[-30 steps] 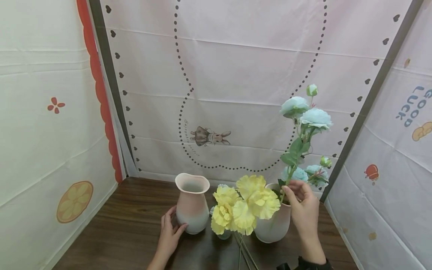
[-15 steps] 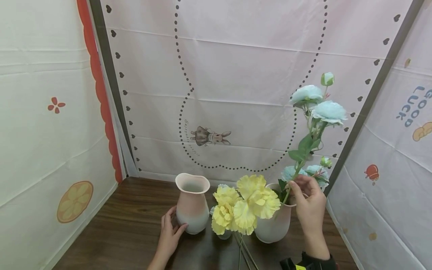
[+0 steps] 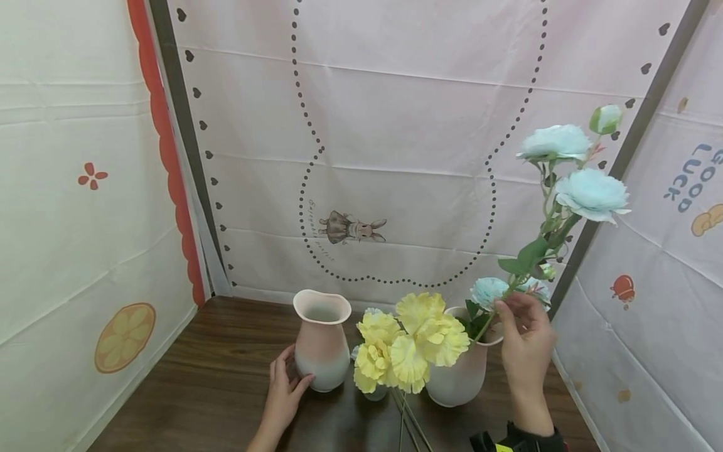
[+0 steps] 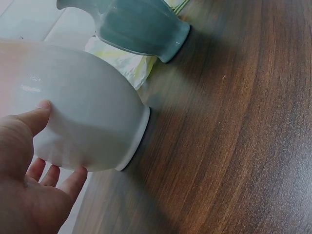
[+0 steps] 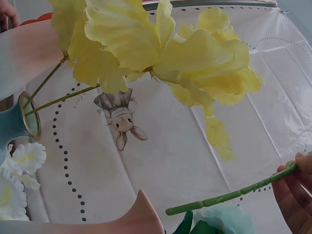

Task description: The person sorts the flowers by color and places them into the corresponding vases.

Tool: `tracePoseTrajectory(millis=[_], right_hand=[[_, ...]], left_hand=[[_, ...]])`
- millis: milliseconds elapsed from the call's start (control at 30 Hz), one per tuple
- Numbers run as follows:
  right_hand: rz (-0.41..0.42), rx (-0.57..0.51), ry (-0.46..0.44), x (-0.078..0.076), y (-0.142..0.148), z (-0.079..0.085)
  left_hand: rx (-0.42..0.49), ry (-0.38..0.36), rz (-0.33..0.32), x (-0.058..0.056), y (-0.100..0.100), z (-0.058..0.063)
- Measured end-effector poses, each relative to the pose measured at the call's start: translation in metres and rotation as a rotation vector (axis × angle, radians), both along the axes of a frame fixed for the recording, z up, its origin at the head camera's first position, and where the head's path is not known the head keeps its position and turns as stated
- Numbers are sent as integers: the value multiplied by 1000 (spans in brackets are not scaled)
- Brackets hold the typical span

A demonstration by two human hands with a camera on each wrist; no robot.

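Your right grip (image 3: pixel 530 342) pinches a blue-flowered stem (image 3: pixel 532 253), cut end near the mouth of the blue-flower vase (image 3: pixel 460 380); left of that vase, your left grip (image 3: pixel 287 388) cups a pink-and-white vase (image 3: pixel 322 351). Presumed step: positioning the stem; next calls for rim clearance.

Soft, even light brightens the pale cloth backdrop (image 3: pixel 395 113) in the head view; small white highlights glint on the pale vase (image 4: pixel 92 97) in the left wrist view, soft shadows darkening the wooden tabletop (image 4: pixel 234 122); the right wrist view is dimmer, grayer.
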State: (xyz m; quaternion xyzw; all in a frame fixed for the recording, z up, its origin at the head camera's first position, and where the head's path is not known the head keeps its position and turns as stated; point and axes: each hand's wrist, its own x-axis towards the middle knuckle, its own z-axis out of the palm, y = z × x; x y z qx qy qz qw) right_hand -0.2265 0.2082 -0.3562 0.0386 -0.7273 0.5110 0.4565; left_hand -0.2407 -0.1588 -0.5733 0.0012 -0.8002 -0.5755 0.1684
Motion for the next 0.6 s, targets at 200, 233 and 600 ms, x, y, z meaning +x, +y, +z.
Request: tracePoseTrajectory(millis=[200,233,600], right_hand=[[-1,-4,69,-1,3,-1],[-6,-2,72,-1,3,-1],[-65,36,53,-8,7,-11]], left_hand=[[5,-23,-2,-1,-1,0],[2,-27,-3,-1,-2,-1],[0,-43,-9,-1,-1,0]])
